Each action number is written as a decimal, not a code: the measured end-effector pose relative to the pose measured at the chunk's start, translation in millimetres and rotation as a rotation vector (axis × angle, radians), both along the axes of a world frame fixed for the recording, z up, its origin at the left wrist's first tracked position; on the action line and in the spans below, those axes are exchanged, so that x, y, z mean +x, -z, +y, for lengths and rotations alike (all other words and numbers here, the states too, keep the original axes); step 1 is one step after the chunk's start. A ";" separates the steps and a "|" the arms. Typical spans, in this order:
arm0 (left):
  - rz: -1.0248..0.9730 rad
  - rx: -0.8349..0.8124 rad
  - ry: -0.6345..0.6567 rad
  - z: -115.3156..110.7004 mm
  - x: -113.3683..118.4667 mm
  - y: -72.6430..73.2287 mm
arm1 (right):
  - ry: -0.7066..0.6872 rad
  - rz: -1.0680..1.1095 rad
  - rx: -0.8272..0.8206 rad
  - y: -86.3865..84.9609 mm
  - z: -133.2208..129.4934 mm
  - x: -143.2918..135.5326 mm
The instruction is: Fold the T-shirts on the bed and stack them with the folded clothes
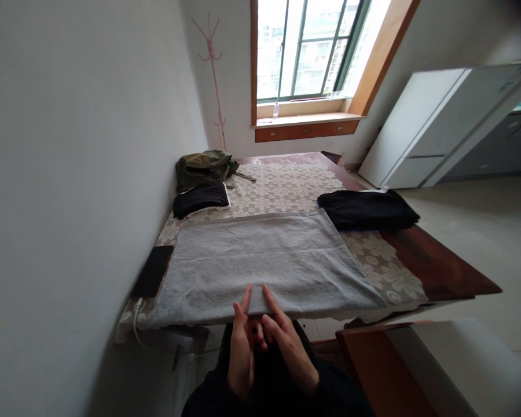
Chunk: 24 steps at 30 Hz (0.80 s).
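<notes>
My left hand (242,353) and my right hand (289,347) are close together over my lap at the table's near edge. On each, the index finger points forward and the thumb stands apart, while the other fingers curl inward. I see nothing held in either hand. Both index fingertips overlap the near edge of a grey cloth (260,249) in my view; whether they touch it I cannot tell. The cloth lies spread out nearly flat, with light creases, across the front of the table.
A lace tablecloth (282,185) covers much of the dark red table (443,266). On it are folded black clothes (367,209), a smaller black bundle (202,198), a green backpack (206,165) and a black tablet-like device (153,271) with a white cable (136,318). A wall borders the left side.
</notes>
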State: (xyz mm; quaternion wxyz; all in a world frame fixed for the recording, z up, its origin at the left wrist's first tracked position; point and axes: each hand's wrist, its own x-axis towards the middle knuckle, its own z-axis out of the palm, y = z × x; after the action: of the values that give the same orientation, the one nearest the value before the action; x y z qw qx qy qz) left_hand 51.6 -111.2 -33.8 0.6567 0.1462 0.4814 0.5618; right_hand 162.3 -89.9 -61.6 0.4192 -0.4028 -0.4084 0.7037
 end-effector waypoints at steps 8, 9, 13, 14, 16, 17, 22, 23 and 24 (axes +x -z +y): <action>0.061 0.044 -0.139 -7.5 -22.3 -10.4 | 0.125 -0.053 0.032 10.0 -0.1 32.0; 0.068 0.044 -0.160 -7.9 -26.7 -11.6 | 0.145 -0.048 0.020 8.7 -0.7 35.3; 0.071 0.042 -0.276 -9.2 -47.4 -16.5 | 0.223 -0.037 -0.020 -0.5 -2.3 46.1; 0.071 0.041 -0.309 -9.8 -53.2 -17.6 | 0.244 -0.034 -0.029 -2.8 -2.2 49.1; 0.078 0.041 -0.355 -11.8 -65.3 -19.6 | 0.287 -0.023 -0.057 -6.4 -1.3 56.5; 0.087 0.046 -0.370 -13.1 -71.4 -20.2 | 0.309 -0.016 -0.075 -8.0 -0.6 61.1; 0.115 0.058 -0.408 -18.4 -93.3 -21.2 | 0.469 -0.044 -0.080 -16.4 2.4 92.9; 0.118 0.056 -0.416 -18.8 -95.5 -21.1 | 0.493 -0.059 -0.071 -18.5 2.5 99.7; 0.121 0.055 -0.423 -18.9 -97.2 -21.0 | 0.500 -0.073 -0.067 -20.3 2.2 106.0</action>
State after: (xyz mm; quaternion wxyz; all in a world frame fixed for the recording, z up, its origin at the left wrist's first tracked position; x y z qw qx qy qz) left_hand -45.6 -130.0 -12.8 0.4898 0.0931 0.5246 0.6901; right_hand 268.3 -87.8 -41.3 0.5517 -0.5303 -0.2875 0.5760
